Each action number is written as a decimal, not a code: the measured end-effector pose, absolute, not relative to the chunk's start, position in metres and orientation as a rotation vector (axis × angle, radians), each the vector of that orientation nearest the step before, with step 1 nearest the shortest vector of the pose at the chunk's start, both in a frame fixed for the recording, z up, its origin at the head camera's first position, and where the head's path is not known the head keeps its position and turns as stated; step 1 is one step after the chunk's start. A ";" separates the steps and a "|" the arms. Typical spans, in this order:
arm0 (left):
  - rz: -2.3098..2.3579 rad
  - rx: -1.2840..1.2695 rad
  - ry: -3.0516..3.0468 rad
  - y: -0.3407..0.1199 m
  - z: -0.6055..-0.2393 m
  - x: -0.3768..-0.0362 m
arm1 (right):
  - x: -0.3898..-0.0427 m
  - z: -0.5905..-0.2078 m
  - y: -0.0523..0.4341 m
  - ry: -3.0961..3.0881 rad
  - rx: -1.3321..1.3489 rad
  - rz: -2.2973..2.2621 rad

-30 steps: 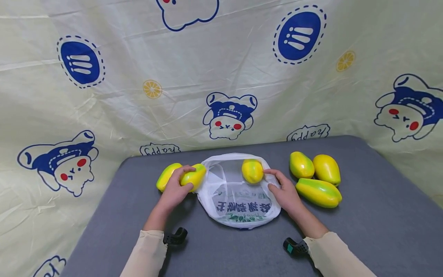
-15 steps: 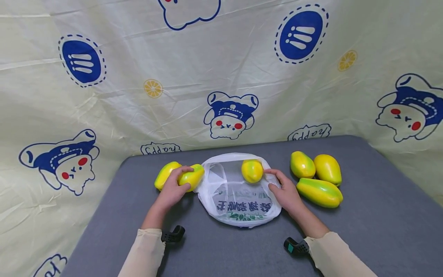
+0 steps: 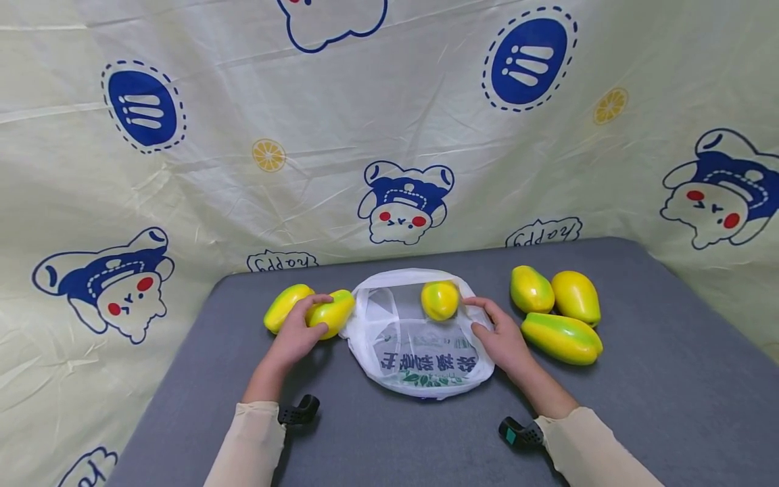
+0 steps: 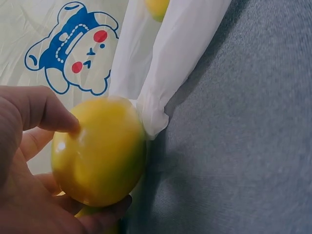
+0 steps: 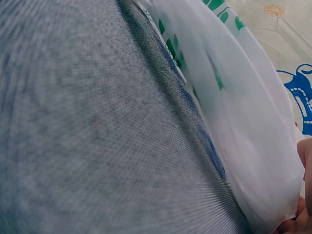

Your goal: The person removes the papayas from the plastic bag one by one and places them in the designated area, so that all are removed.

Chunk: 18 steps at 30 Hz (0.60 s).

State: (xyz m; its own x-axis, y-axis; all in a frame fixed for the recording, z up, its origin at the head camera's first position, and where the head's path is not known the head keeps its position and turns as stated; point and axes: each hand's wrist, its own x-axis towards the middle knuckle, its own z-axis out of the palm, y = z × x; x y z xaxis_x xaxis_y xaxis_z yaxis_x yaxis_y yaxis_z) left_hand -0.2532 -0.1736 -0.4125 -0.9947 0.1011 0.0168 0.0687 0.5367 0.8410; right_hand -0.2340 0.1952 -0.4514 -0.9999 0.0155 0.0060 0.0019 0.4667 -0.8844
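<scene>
1. The left hand (image 3: pixel 292 335) curls its fingers (image 4: pixel 46 112) round a yellow fruit (image 3: pixel 328 313) beside the bag (image 3: pixel 420 352)
2. The right hand (image 3: pixel 502 338) pinches the bag's edge, keeping it open on the bench (image 3: pixel 639 406)

Yellow-green fruits (image 3: pixel 560 337), white green-printed bag (image 3: pixel 426 355), grey table (image 3: pixel 639 406), cream blue-cartoon cloth (image 3: pixel 365 101).

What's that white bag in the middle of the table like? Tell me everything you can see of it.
The white plastic bag is thin, crinkled and half see-through, printed with dark characters and green leaves. It lies flat on the grey table, mouth open toward the backdrop. One yellow-green fruit sits in the opening. The right hand holds its right edge; the fruit in the left hand touches its left edge.
</scene>
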 end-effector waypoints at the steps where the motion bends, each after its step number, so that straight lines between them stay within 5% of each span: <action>1: 1.480 0.146 2.723 -0.174 -0.412 -0.253 | -0.234 -0.451 0.195 -2.681 -0.014 1.615; 18: 1.385 0.152 2.778 -0.178 -0.409 -0.253 | -0.234 -0.452 0.195 -2.693 -0.006 1.603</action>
